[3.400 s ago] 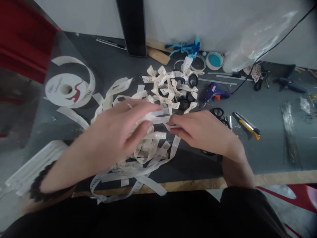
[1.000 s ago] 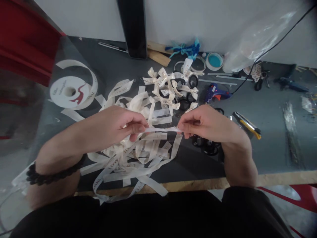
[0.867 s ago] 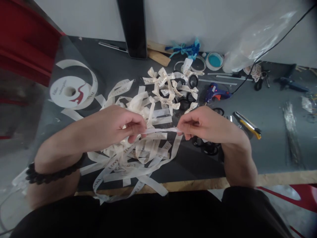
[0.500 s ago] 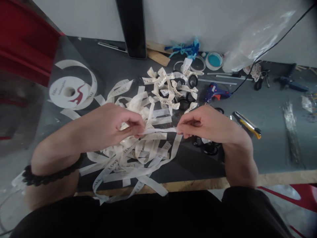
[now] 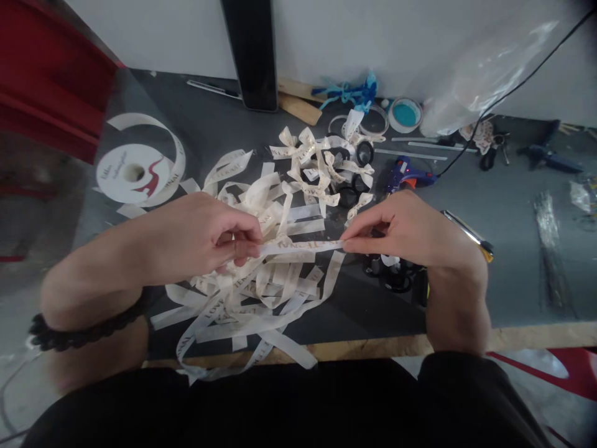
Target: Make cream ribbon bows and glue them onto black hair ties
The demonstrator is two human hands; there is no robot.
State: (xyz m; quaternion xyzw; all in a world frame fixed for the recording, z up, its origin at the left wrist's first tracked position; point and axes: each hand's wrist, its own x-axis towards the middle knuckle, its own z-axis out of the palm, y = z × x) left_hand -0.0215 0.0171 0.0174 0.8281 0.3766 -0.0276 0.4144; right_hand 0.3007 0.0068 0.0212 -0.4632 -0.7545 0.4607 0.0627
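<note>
A short white ribbon (image 5: 303, 246) with gold lettering is stretched level between my two hands. My left hand (image 5: 228, 236) pinches its left end, and my right hand (image 5: 380, 227) pinches the right end between thumb and fingers. Beneath it lies a heap of cut cream ribbon strips (image 5: 252, 311), some printed with letters. Just beyond the strips sits a cluster of tied ribbon bows (image 5: 312, 162) with black rings among them. More black rings (image 5: 392, 277) lie partly hidden below my right hand.
A ribbon spool (image 5: 112, 171) lies at the left of the dark table. Farther right are a blue glue gun (image 5: 405, 173), a utility knife (image 5: 466, 231), glue sticks (image 5: 415, 155) and thin wires (image 5: 553, 249). A black phone-like slab (image 5: 254, 56) leans against the wall, near a tape roll (image 5: 405, 114).
My hands have moved slightly apart, drawing the ribbon out longer. It looked narrow and twisted before; now it lies flatter, with its gold lettering showing.
</note>
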